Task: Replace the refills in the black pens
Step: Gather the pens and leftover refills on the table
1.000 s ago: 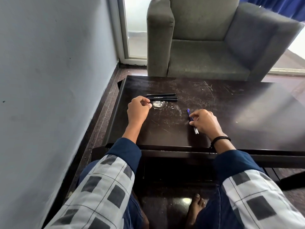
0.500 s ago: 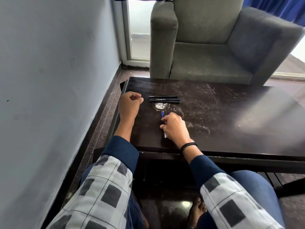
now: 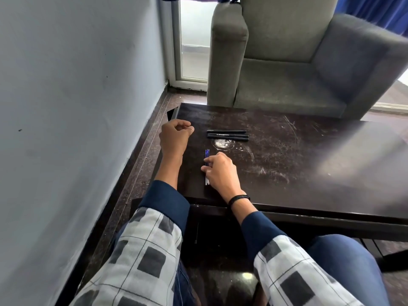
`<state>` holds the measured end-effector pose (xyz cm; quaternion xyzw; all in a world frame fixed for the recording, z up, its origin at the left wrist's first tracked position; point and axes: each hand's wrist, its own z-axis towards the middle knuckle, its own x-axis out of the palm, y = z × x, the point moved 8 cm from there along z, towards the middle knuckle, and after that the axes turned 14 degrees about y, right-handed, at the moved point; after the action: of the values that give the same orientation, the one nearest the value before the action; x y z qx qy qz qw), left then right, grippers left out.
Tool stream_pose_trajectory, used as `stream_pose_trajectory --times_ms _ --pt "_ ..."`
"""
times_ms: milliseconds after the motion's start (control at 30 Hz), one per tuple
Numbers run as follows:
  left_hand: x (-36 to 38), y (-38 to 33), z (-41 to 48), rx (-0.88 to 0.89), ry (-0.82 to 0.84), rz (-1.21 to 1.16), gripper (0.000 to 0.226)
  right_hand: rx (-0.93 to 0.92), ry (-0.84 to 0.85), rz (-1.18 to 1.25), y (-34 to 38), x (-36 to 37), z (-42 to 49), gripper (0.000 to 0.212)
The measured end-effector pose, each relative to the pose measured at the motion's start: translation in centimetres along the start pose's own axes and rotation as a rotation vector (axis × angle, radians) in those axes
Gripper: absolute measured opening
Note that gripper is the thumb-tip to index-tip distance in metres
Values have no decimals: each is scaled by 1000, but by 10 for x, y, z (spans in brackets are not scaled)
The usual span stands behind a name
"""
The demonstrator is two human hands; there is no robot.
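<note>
Three black pens (image 3: 227,135) lie side by side on the dark table (image 3: 298,164), left of centre. A small bundle of blue-tipped refills (image 3: 207,154) lies lengthwise nearer to me, below the pens. My right hand (image 3: 220,173) rests on the refills, its fingertips pressing their middle; their clear lower ends poke out beside my palm. My left hand (image 3: 175,138) is a loose fist on the table's left edge, to the left of the pens, with nothing visible in it.
A whitish ring stain (image 3: 221,143) marks the table just below the pens. A grey armchair (image 3: 287,62) stands behind the table. A blue-grey wall (image 3: 77,107) runs close along the left. My knees are under the table's near edge.
My right hand slid the refills leftward from the table's middle to a spot below the pens. My left fist drew back to the left, away from the pens.
</note>
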<state>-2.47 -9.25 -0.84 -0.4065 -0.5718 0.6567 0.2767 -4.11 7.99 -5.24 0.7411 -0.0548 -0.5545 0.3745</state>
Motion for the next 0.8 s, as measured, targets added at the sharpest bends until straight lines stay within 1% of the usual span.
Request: stream_pose_trajectory --times_ms 233,333,433,500,600,633,700,800 --pt "-2 -1 -1 -8 -4 -20 12 15 -83 62 -12 -21 0 17" --pt "-1 -2 -1 -3 -5 -32 13 29 -123 3 -22 -45 8 15" --pt "0 -4 0 2 -2 -40 12 41 -118 -77 -34 -72 32 16" --pt "1 -4 1 3 0 -44 10 26 -63 -193 -37 -84 56 23" --pt "2 -4 4 10 -5 -45 9 -17 113 -412 -34 -85 92 48" --pt "1 -3 4 11 -6 -45 8 -30 170 -465 -32 -83 102 53" --pt "0 -3 6 8 -4 -48 8 -53 251 -559 -31 -78 118 58" --pt "-3 -4 8 13 -4 -54 9 -74 315 -697 -28 -72 131 56"
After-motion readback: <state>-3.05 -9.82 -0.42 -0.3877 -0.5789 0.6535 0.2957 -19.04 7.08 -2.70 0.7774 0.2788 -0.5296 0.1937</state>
